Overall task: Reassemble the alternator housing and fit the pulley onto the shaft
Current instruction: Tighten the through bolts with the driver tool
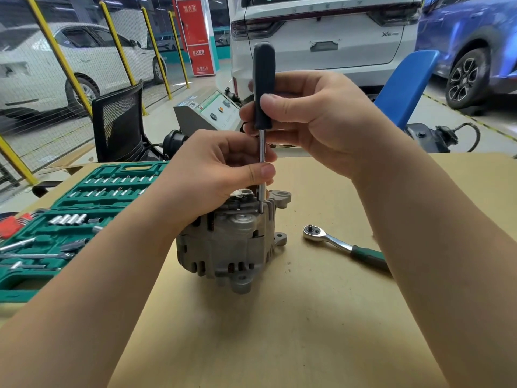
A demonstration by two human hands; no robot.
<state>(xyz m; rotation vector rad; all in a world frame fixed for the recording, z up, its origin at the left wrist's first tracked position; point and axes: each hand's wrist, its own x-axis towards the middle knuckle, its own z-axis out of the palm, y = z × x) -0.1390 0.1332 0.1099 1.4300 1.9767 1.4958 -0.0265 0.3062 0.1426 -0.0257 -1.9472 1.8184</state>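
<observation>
Grey cast alternator (229, 242) sits upright mid-counter (307, 317), pulley nowhere in view, directly below both hands. Right hand (313, 116) has its grip wrapped round the black screwdriver (263, 88), shaft running straight down into the housing's top edge. Left hand (223, 166), closer to the housing, pinches the shaft to steady it.

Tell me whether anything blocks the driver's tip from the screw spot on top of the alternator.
Nothing visible does. The right hand grips the driver's black handle and the left hand pinches its shaft, which runs straight down to the alternator housing's top edge. The tip itself is too small to make out.
</observation>
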